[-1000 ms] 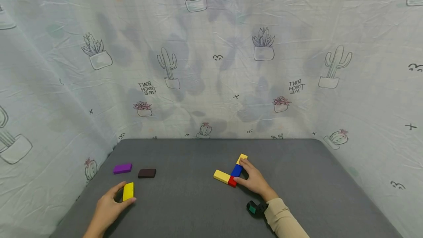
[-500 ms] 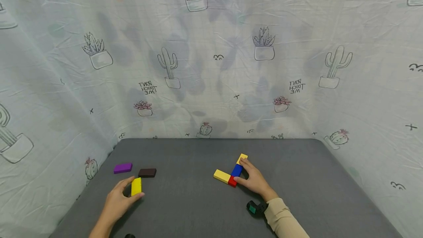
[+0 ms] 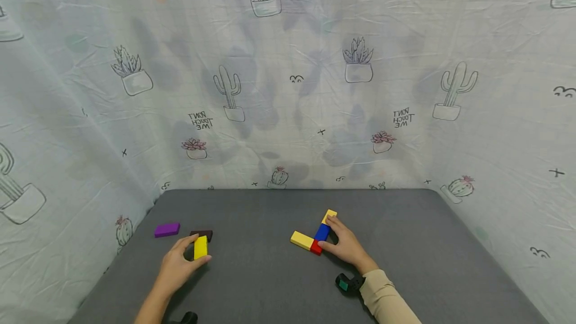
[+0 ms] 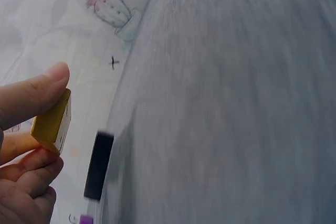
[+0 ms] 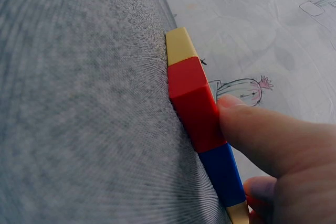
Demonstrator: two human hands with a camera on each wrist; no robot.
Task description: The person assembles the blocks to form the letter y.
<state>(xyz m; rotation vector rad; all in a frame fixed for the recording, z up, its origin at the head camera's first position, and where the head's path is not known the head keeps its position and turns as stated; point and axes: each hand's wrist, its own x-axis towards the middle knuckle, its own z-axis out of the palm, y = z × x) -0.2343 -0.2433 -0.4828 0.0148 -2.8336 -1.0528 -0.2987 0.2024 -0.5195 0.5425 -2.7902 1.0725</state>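
Note:
My left hand (image 3: 177, 265) pinches a bright yellow block (image 3: 200, 248) between thumb and fingers, above the table; its thumb and curled fingers show in the left wrist view around the block (image 4: 52, 120). In the head view this block overlaps a dark brown block (image 3: 207, 234). To the right, an L of touching blocks lies flat: a pale yellow block (image 3: 301, 240), a red block (image 3: 316, 247), a blue block (image 3: 322, 232) and another yellow block (image 3: 330, 213). Spanning that row, my right hand (image 3: 345, 244) has its thumb against the red block (image 5: 197, 111) and fingertips at the far yellow one.
A purple block (image 3: 167, 229) lies on the dark grey table (image 3: 252, 284), left of the brown one. Behind and at both sides hangs a pale cactus-print cloth (image 3: 288, 109). A black wrist device (image 3: 348, 284) sits at my right wrist.
My left hand has carried the yellow block to the right and slightly away from me, up to the brown block. The right hand and the L of blocks have stayed still.

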